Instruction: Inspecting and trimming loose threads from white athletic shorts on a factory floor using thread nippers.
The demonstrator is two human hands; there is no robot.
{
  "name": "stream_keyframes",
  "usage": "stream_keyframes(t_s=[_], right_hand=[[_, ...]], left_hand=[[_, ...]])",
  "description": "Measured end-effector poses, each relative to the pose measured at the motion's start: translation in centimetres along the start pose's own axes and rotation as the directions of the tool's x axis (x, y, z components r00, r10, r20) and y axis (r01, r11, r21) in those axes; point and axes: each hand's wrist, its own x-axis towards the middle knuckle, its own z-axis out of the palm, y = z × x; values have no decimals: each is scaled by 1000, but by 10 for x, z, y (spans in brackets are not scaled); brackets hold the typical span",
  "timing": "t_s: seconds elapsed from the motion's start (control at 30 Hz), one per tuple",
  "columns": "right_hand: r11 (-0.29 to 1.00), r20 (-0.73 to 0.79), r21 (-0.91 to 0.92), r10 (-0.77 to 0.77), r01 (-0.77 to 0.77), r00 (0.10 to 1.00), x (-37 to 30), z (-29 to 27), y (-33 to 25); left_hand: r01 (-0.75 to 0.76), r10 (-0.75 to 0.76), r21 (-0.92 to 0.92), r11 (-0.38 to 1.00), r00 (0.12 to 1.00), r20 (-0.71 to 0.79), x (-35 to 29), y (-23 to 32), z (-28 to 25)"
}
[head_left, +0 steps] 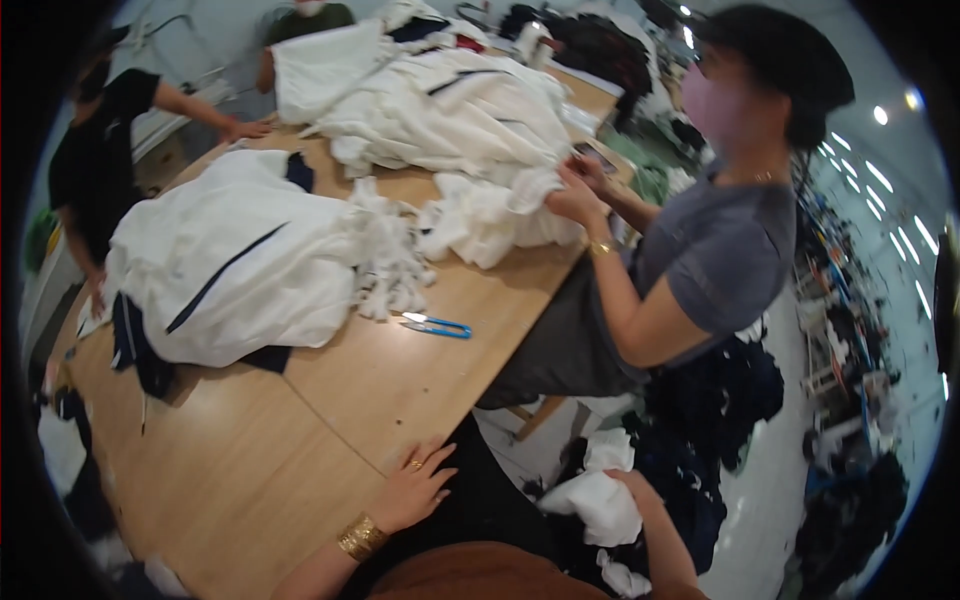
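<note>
My left hand [412, 492] lies on the near edge of the wooden table [300, 440], fingers stretched out and nothing in them. Down at my right, beside the table and above a dark heap on the floor, my right hand [637, 488] is closed on a white cloth [597, 507]. The cloth hangs crumpled, and the fingertips are partly hidden by it. Farther up the table lie blue thread snips [440, 327], apart from both hands. Beyond them rests a small pile of white fabric strips [392, 250].
A large white garment pile with dark trim [240, 260] covers the table's left, another white pile [450, 110] the far side. At right a co-worker [700, 240] handles white fabric [500, 215]; another person [110, 150] stands at far left. Dark cloth heaps [745, 390] lie on the floor.
</note>
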Motion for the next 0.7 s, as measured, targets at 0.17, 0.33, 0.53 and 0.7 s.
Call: stream_keyframes(t_s=[0.17,0.33,0.53,0.7], right_hand=[[988,-64,31,152,-150,986,77,7,241],[994,-58,-33,102,-104,993,140,9,192],[907,-642,-125,-383,402,664,134,-291,0],[648,-736,-191,-592,737,330,1,-429,-117]], left_hand=[[31,-31,120,992,999,-8,13,-2,8],[81,-87,218,973,996,16,9,8,4],[46,-54,161,986,998,46,19,8,13],[58,-59,96,994,998,15,17,11,6]])
